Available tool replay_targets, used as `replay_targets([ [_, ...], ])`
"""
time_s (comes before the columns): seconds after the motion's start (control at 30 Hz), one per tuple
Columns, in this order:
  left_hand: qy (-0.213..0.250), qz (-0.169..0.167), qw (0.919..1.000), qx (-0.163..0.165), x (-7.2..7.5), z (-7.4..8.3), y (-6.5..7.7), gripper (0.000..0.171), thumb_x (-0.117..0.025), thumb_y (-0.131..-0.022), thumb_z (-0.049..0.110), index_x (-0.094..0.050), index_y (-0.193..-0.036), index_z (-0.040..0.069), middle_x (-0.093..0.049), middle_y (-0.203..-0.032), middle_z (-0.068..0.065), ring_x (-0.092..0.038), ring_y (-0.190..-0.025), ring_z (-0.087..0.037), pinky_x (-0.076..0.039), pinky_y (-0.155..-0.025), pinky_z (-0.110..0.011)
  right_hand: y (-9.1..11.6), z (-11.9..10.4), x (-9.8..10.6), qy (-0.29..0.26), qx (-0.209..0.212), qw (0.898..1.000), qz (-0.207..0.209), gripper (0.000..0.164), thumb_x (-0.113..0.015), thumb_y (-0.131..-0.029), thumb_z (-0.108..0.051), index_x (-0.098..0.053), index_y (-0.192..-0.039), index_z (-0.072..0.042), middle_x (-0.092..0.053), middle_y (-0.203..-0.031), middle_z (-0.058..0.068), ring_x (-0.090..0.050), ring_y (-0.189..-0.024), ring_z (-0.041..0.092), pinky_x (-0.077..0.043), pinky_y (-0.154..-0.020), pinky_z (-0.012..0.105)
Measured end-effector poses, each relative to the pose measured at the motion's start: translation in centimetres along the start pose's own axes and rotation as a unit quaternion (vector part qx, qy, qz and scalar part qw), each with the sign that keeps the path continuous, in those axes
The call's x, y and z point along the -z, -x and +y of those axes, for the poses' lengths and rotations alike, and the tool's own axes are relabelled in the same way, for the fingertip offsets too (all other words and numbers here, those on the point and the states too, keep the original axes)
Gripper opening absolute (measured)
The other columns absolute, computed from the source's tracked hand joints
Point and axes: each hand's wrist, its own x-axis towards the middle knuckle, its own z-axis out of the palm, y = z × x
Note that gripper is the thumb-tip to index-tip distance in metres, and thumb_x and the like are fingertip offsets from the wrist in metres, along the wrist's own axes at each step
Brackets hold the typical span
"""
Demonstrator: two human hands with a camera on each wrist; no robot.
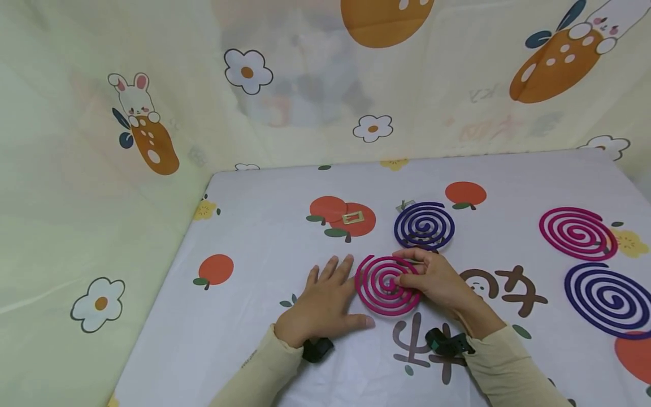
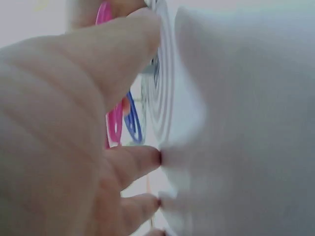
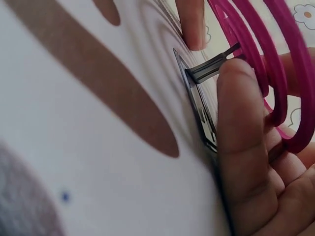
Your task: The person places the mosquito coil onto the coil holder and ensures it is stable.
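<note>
In the head view my right hand point(image 1: 439, 282) pinches a magenta mosquito coil point(image 1: 388, 285) by its right side, thumb near its centre. Up close in the right wrist view, the coil point(image 3: 296, 44) is raised over the tabletop at the tip of a metal coil stand's upright prong point(image 3: 209, 70). The stand's flat frame point(image 3: 199, 110) rests on the cloth beside my thumb point(image 3: 241, 108). My left hand point(image 1: 322, 308) lies spread on the table at the coil's left, fingertips point(image 2: 155, 156) on the cloth. Just beyond is a navy mosquito coil point(image 1: 424, 226) with a metal stand point(image 1: 405, 205) behind its edge.
Another flat metal stand point(image 1: 353, 217) lies on the printed apples behind my left hand. On the right side lie a second magenta coil point(image 1: 578, 233) and a second navy coil point(image 1: 614, 301). A patterned curtain point(image 1: 305, 135) borders the table point(image 1: 254, 215) at the back and left.
</note>
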Motion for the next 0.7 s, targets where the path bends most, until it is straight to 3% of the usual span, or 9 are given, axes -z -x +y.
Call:
replay_targets([
  [0.23, 0.010, 0.072, 0.9974, -0.004, 0.8, -0.7, -0.1, 0.077, -0.072, -0.086, 0.067, -0.059, -0.145, 0.019, -0.042, -0.164, -0.008, -0.038, -0.152, -0.033, -0.032, -0.119, -0.064, 0.3, -0.2, -0.1, 0.035, -0.001, 0.999, 0.012, 0.058, -0.074, -0.095, -0.009, -0.051, -0.147, 0.002, -0.075, -0.118, 0.019, -0.076, -0.100, 0.023, -0.060, -0.084, 0.026],
  [0.47, 0.019, 0.084, 0.9962, -0.017, 0.5, -0.7, -0.2, 0.077, -0.075, -0.085, 0.065, -0.060, -0.143, 0.018, -0.045, -0.162, -0.007, -0.041, -0.150, -0.032, -0.031, -0.119, -0.063, 0.9, -0.4, -0.5, 0.095, 0.012, 0.995, 0.024, 0.060, -0.075, -0.096, -0.016, -0.051, -0.149, -0.001, -0.070, -0.130, 0.021, -0.073, -0.107, 0.026, -0.061, -0.084, 0.029],
  [0.6, 0.019, 0.085, 0.9960, -0.018, 0.4, -0.8, -0.2, 0.077, -0.076, -0.084, 0.065, -0.060, -0.143, 0.018, -0.046, -0.162, -0.008, -0.040, -0.150, -0.032, -0.031, -0.119, -0.064, 1.3, -0.6, -0.5, 0.164, 0.036, 0.985, 0.045, 0.061, -0.077, -0.095, -0.021, -0.054, -0.148, -0.004, -0.066, -0.130, 0.022, -0.067, -0.103, 0.027, -0.061, -0.078, 0.031],
  [0.7, 0.020, 0.084, 0.9960, -0.020, 0.4, -0.8, -0.1, 0.077, -0.077, -0.083, 0.065, -0.060, -0.142, 0.018, -0.045, -0.162, -0.008, -0.039, -0.151, -0.032, -0.031, -0.119, -0.064, 1.8, -0.8, -0.5, 0.216, 0.066, 0.972, 0.059, 0.063, -0.080, -0.092, -0.026, -0.056, -0.147, -0.005, -0.068, -0.121, 0.018, -0.060, -0.092, 0.025, -0.056, -0.070, 0.029],
])
